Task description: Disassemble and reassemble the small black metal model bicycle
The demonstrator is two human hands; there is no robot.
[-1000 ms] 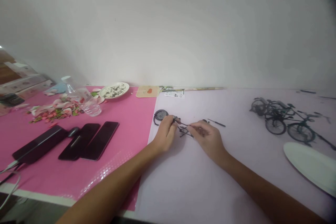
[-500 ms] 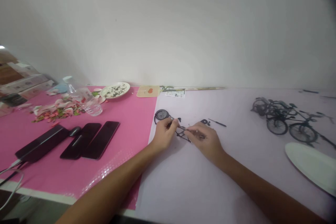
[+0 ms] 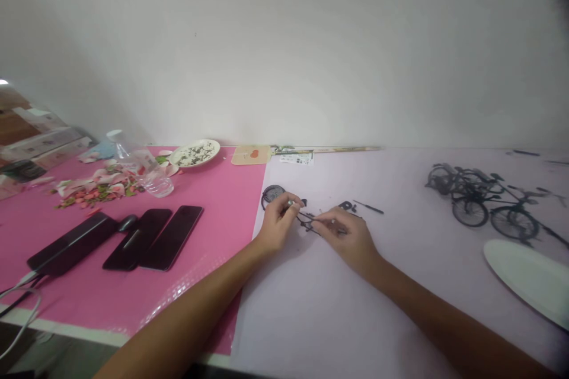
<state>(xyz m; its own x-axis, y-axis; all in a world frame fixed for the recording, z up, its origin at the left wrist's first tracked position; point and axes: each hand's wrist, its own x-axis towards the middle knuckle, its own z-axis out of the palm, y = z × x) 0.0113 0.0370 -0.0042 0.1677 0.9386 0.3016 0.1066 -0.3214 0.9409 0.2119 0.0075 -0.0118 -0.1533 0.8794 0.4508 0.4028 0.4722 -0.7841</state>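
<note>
Between my two hands is a thin black model bicycle frame (image 3: 306, 225), partly covered by the fingers. My left hand (image 3: 274, 228) pinches its left end, thumb against fingertips. At the other end, my right hand (image 3: 351, 237) is closed on the frame with thumb and forefinger. A small spoked wheel (image 3: 271, 195) lies just beyond my left hand. Small black parts (image 3: 346, 206) rest on the pale sheet beyond my right hand, beside a slim black screwdriver (image 3: 372, 208).
Model bicycles (image 3: 489, 201) stand at the right, near a white plate (image 3: 528, 284). On the pink cover at the left lie two phones (image 3: 173, 238), a black power block (image 3: 73, 243), petals (image 3: 111, 180) and a tilted plastic bottle (image 3: 144, 166). A plate of bits (image 3: 217, 148) sits near the wall.
The bicycle frame has turned a little in my fingers, so its lower corner shows less. My left hand has shifted slightly left. My right hand has hardly moved.
</note>
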